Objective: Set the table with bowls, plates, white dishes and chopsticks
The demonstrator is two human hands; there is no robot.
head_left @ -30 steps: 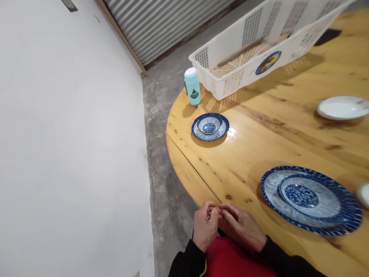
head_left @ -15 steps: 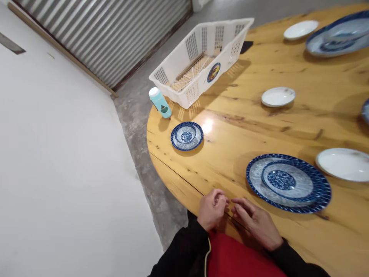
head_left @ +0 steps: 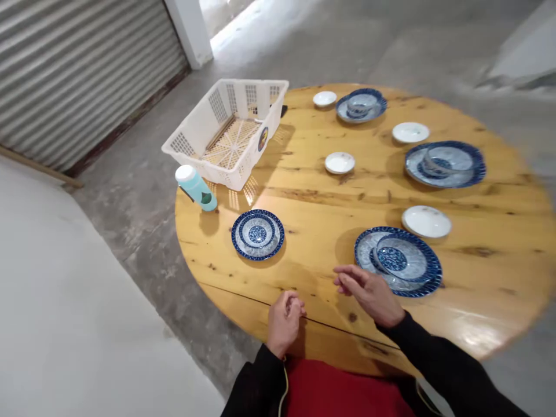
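Concrete floor point(head_left: 347, 40) surrounds our round wooden surface point(head_left: 330, 208). A white basket point(head_left: 195, 124) stands far left, a bottle point(head_left: 195, 188) beside it. Our right grip point(head_left: 369, 289) hovers released just beside the near plate point(head_left: 365, 255); our left grip point(head_left: 284, 315) is clenched at the edge.

Blue-patterned plates point(head_left: 397, 262), plain white saucers point(head_left: 426, 221), a white basket point(head_left: 228, 133), a turquoise bottle point(head_left: 196, 188).

Head-worn camera, facing down (steeply), table point(head_left: 304, 194) close

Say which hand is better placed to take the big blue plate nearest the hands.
Right. The right hand is open, just beside the plate; the left hand is curled at the table edge, farther off.
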